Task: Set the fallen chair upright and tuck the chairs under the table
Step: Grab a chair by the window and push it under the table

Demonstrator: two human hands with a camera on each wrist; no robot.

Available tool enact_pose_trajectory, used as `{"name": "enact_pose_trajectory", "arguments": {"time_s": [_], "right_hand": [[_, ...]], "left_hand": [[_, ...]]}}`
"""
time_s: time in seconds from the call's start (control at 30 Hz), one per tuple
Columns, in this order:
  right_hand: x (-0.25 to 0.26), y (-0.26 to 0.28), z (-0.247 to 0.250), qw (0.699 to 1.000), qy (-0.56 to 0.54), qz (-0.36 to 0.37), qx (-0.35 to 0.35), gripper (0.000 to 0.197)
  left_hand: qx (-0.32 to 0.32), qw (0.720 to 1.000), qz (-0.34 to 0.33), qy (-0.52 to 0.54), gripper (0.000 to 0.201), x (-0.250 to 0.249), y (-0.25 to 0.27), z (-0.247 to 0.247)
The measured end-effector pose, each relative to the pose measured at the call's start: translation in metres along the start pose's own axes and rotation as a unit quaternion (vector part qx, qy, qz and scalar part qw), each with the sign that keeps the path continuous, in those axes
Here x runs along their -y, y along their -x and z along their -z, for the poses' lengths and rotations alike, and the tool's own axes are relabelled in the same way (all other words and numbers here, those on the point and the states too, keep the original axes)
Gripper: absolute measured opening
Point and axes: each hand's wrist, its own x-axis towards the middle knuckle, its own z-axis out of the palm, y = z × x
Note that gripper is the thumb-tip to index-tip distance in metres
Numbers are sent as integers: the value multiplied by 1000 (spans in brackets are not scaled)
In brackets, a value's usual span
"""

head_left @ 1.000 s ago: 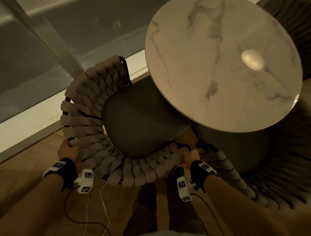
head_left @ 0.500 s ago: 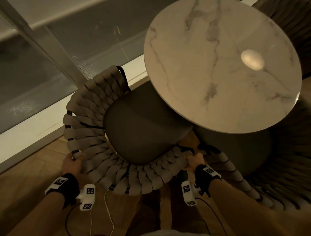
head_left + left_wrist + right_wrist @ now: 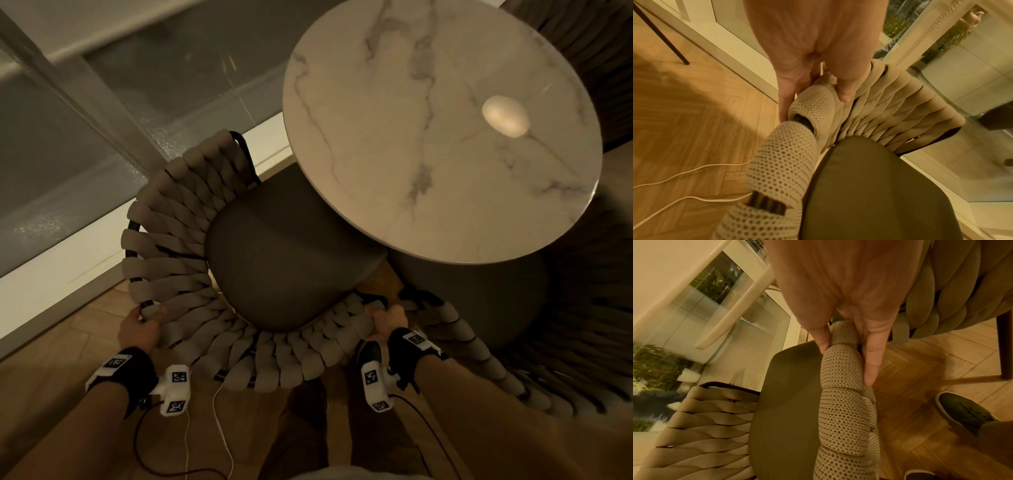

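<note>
Woven chair upright, seat cushion partly under round marble table. Left hand clamped on backrest rim, thumb over weave; right hand pinching rim at opposite side. Step in hand, judged: tucking. Next: straight push toward table pedestal. Second chair just beside on right, rims near touching; window sill close on left. Little side room.

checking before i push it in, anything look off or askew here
Nothing stands out. The chair is upright, its seat partly under the table, both hands on its backrest.
</note>
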Motion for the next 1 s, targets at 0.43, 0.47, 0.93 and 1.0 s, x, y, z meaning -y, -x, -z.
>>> {"name": "enact_pose_trajectory", "arguments": {"time_s": [0.43, 0.47, 0.93, 1.0], "right_hand": [[-7, 0, 10, 998, 22, 0, 52, 49], [-10, 7, 14, 997, 33, 6, 64, 53], [-200, 40, 120, 988, 24, -55, 141, 17], [-221, 50, 153, 992, 4, -47, 115, 10]], "left_hand": [[-42, 991, -90, -91, 43, 3, 21, -4], [-53, 984, -125, -113, 46, 2, 32, -6], [429, 812, -246, -309, 32, -41, 259, -177], [482, 734, -246, -411, 19, -52, 284, -209]]}}
